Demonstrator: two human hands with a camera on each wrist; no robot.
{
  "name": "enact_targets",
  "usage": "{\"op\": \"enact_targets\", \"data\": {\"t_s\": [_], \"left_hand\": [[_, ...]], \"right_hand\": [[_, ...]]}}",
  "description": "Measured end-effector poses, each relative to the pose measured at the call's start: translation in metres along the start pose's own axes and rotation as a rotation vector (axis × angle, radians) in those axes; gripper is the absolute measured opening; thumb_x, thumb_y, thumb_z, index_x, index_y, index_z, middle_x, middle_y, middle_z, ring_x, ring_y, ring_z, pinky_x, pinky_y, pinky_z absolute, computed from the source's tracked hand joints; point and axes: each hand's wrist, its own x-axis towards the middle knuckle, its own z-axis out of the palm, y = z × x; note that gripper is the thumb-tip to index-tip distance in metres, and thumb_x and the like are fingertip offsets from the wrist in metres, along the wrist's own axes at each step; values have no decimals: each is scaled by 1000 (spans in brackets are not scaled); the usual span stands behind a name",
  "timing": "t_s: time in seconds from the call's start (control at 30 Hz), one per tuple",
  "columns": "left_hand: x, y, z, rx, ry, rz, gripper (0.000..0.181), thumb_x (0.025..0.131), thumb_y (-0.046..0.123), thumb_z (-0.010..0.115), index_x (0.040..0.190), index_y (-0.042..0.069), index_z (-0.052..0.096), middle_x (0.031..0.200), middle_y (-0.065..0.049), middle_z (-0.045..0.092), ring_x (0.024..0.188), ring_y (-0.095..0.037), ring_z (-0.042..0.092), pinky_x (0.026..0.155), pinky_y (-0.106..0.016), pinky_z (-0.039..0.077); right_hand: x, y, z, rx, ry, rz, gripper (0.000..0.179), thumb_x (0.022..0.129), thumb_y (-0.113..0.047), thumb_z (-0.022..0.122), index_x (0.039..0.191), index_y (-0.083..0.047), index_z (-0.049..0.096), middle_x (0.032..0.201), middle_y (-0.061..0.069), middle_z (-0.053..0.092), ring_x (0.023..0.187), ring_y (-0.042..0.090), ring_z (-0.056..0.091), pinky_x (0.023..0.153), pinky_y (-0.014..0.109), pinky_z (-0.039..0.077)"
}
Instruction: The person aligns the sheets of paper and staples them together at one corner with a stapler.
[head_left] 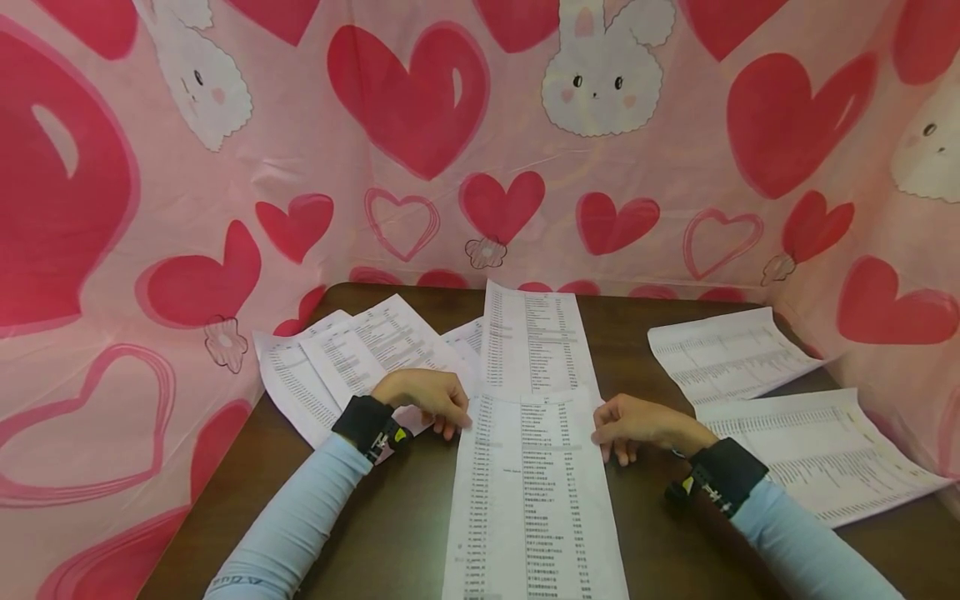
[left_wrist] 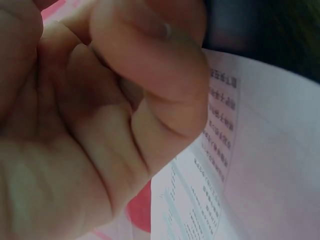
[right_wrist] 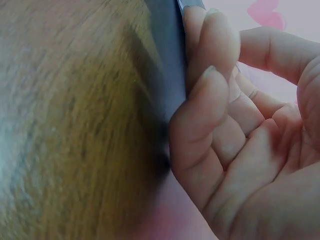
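A long printed sheet of paper (head_left: 540, 508) lies toward me in the middle of the head view, with columns of small text. My left hand (head_left: 427, 393) pinches its left edge near the top, fingers bent. On the opposite edge my right hand (head_left: 648, 423) holds it between thumb and curled fingers. Behind it, a second printed sheet (head_left: 536, 333) continues toward the back of the table, the near sheet's top overlapping its lower end. Printed paper (left_wrist: 270, 135) fills the right side of the left wrist view. In the right wrist view, the curled fingers (right_wrist: 200, 115) are close over the wood.
Several overlapping printed sheets (head_left: 375, 342) lie at the left of the brown table (head_left: 637, 542). Two more stand apart at the right, a farther sheet (head_left: 727, 354) and a nearer sheet (head_left: 817, 458). A pink heart-and-rabbit cloth (head_left: 517, 108) hangs around the table's back and sides.
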Motion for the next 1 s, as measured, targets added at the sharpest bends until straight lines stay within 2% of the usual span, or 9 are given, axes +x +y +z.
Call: {"op": "enact_targets", "data": {"t_s": [0.33,0.57,0.7,0.87,1.0], "left_hand": [[1,0,3,-14,6,-20,23,93,31,66,80,16,78,68,-6,70,54,-15,56,46,-22,37],[1,1,0,1,37,-60,41,96,38,60,74,7,75,58,-4,60,48,-14,48,45,-23,34],[2,4,-1,34,100,-55,48,97,40,57,73,1,72,56,-3,53,46,-14,43,44,-24,31],[2,8,-5,30,232,-32,39,98,38,57,79,8,72,59,-2,55,51,-15,47,49,-22,38],[3,12,-6,26,348,-20,33,99,34,57,84,9,73,64,-2,59,56,-16,53,52,-24,42]], "right_hand": [[-2,0,0,-28,-4,-13,23,93,-19,66,88,4,66,76,13,72,50,12,62,48,20,48],[-5,-3,-3,-150,30,-27,25,95,-27,63,90,-5,74,72,11,71,45,10,56,44,19,40],[-9,-10,-7,-204,62,-32,26,96,-29,61,90,-7,75,68,12,70,43,11,50,42,19,37],[-7,-22,-11,-247,147,-48,29,98,-30,59,89,-4,70,69,11,69,46,14,52,43,23,40],[-6,-30,-12,-271,177,-60,29,97,-30,60,93,-2,68,72,10,68,50,17,55,45,26,43]]}}
